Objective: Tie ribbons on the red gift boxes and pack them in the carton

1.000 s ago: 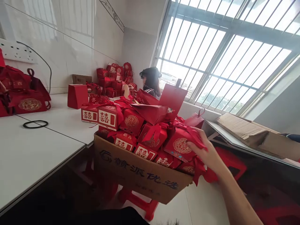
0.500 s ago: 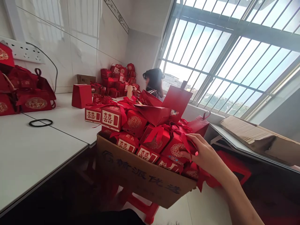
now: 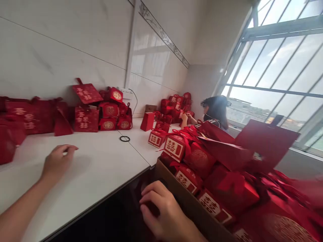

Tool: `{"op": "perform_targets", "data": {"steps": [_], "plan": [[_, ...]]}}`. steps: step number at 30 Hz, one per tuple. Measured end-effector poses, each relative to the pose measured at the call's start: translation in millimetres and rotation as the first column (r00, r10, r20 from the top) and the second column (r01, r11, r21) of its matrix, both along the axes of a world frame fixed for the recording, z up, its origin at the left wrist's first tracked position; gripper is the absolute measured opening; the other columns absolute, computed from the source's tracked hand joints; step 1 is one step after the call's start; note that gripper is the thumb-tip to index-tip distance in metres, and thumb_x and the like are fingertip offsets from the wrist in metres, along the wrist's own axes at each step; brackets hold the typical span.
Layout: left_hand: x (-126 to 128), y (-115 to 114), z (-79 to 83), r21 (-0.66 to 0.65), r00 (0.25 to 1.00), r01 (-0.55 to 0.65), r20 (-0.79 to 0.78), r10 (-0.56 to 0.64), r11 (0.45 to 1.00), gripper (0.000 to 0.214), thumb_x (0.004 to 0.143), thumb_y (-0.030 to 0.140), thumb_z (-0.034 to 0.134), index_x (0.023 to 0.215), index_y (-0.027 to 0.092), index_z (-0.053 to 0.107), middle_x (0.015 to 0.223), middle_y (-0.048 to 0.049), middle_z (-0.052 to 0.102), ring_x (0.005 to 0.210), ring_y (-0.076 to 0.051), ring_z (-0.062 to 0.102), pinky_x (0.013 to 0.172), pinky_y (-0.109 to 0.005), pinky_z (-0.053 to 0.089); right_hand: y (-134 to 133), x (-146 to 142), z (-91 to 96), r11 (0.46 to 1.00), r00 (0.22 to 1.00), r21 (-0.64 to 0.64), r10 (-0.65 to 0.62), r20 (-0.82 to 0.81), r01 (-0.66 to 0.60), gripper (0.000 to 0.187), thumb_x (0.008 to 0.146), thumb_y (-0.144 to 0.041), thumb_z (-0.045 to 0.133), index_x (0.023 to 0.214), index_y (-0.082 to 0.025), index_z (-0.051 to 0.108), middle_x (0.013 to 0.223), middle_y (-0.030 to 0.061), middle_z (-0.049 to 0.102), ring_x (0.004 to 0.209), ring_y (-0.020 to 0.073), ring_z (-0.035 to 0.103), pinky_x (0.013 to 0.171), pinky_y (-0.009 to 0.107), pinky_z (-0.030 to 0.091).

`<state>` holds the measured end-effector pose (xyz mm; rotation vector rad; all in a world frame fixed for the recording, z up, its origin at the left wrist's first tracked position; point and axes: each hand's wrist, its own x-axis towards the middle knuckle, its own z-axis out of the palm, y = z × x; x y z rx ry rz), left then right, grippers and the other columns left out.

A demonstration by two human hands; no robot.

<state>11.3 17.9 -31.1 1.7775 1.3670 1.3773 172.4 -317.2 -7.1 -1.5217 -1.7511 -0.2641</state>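
My left hand hovers over the white tabletop, fingers loosely bent, with nothing seen in it. My right hand is beside the near wall of a cardboard box, its fingers half curled and the thumb apart, holding nothing. Red gift boxes with gold double-happiness characters and ribbons are heaped above the box's rim. On the heap, a red paper bag lies open beside other folded red card. The right side of the heap is blurred.
Red gift bags and small round-emblem boxes line the wall at left. A black ring lies on the table near a standing red box. Another person works at the far end, beside stacked red boxes.
My right hand has left the ribboned boxes at the heap's right side and moved left in front of the cardboard box. My left hand has come into view, and the view has turned left.
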Motion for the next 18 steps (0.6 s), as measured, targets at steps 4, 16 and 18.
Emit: {"op": "perform_targets", "data": {"steps": [4, 16, 18], "plan": [[-1.4, 4.2, -7.3, -0.054, 0.999, 0.028, -0.029, -0.030, 0.998, 0.013, 0.070, 0.018, 0.049, 0.063, 0.021, 0.059, 0.082, 0.0027, 0.060, 0.080, -0.017, 0.055, 0.082, -0.030, 0.043, 84.5, 11.2, -20.0, 0.998, 0.991, -0.061, -0.018, -0.130, 0.010, 0.010, 0.081, -0.019, 0.051, 0.083, -0.019, 0.061, 0.088, 0.0076, 0.063, 0.084, 0.0178, 0.061, 0.074, 0.030, 0.053], [1.8, 8.1, -25.7, 0.117, 0.957, 0.231, -0.206, -0.204, 0.966, 0.026, 0.071, 0.039, 0.043, 0.058, 0.022, 0.056, 0.076, -0.0042, 0.062, 0.060, -0.017, 0.054, 0.058, -0.028, 0.044, 235.2, 109.7, 9.4, 0.516, 0.538, -0.288, -0.843, -0.005, 0.806, 0.051, 0.078, -0.016, 0.053, 0.126, 0.000, 0.046, 0.142, 0.0348, 0.026, 0.130, 0.0459, 0.029, 0.090, 0.068, 0.032], [2.5, 7.4, -26.7, 0.140, 0.954, 0.243, -0.213, -0.211, 0.960, 0.026, 0.072, 0.040, 0.042, 0.058, 0.022, 0.056, 0.075, -0.0041, 0.061, 0.060, -0.017, 0.054, 0.056, -0.028, 0.043, 248.0, 120.4, 7.1, 0.500, 0.505, -0.325, -0.860, -0.075, 0.803, 0.052, 0.079, -0.018, 0.053, 0.127, -0.001, 0.045, 0.144, 0.0356, 0.020, 0.132, 0.0453, 0.025, 0.087, 0.072, 0.031]]}}
